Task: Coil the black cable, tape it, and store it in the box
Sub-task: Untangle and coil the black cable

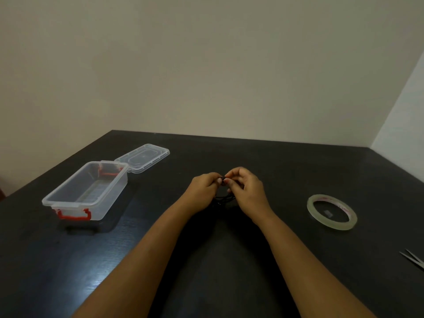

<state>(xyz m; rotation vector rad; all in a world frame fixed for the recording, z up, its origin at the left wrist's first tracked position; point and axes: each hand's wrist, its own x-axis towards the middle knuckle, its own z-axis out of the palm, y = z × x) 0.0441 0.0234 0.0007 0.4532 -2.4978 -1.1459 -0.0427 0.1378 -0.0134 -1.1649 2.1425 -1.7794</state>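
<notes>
The black cable is bunched in loops at the middle of the dark table, hard to tell apart from the dark surface. My left hand and my right hand meet over it, fingertips pinching the top of the loops between them. The clear plastic box with red latches stands open at the left, with nothing in it. A roll of clear tape lies flat on the table to the right of my hands.
The box's clear lid lies behind the box. Metal scissor tips poke in at the right edge. The table meets a plain wall at the back.
</notes>
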